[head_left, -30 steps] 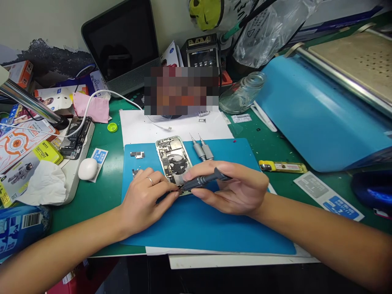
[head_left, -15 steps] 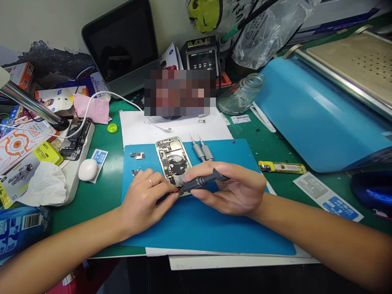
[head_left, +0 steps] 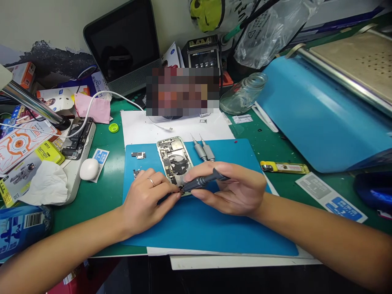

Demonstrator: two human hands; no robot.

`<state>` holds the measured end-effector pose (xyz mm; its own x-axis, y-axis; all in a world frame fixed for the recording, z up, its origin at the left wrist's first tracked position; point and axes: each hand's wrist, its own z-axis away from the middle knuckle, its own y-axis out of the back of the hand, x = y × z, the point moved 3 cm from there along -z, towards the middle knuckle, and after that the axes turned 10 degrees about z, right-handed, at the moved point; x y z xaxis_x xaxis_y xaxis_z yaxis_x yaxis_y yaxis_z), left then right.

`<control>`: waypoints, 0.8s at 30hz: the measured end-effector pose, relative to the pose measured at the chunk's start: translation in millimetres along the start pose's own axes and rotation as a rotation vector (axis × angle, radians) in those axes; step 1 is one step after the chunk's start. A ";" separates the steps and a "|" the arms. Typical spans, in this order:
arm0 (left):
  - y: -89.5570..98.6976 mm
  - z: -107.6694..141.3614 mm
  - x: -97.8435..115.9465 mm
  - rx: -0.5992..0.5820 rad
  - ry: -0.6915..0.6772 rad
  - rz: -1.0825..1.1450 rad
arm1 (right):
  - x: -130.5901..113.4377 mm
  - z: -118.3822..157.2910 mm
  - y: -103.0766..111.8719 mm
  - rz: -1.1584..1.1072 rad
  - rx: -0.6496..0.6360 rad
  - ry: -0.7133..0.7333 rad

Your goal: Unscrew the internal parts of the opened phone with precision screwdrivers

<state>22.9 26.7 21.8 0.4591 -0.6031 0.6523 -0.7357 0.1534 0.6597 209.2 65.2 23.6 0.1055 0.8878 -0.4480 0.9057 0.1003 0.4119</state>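
An opened smartphone (head_left: 176, 161) lies on the blue mat (head_left: 214, 234), its board and inner parts bare. My right hand (head_left: 234, 188) is closed round a dark grey precision screwdriver (head_left: 197, 182), held at a slant with its tip over the phone's lower end. The tip itself is hard to make out. At the phone's lower left corner, my left hand (head_left: 147, 200) has thumb and forefinger pinched on the edge, close to the tip. My left fingers hide part of that corner. Two more grey screwdrivers (head_left: 203, 150) lie just right of the phone.
Small metal parts (head_left: 138, 155) lie left of the phone. Behind are white paper (head_left: 137, 126), a white cable (head_left: 122, 98) and a glass jar (head_left: 239, 96). A yellow cutter (head_left: 283, 167) lies to the right, a white earbud case (head_left: 89, 169) to the left.
The whole view has shifted slightly. Both hands and the screwdriver keep nearly the same place at the phone's lower end.
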 end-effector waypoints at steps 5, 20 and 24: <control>-0.5 -0.1 0.8 -0.004 -0.005 -0.013 | -0.4 0.3 -2.6 -0.015 -0.006 -0.013; -0.6 1.8 0.5 0.020 0.002 -0.003 | 0.2 2.0 -7.6 -0.028 -0.010 -0.014; 0.1 2.3 1.3 0.029 0.028 0.010 | 0.4 0.9 -7.1 -0.020 -0.003 0.003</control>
<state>22.3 24.1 21.8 0.4651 -0.5795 0.6693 -0.7545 0.1361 0.6421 203.1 64.5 19.7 0.0864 0.8868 -0.4540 0.9065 0.1191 0.4050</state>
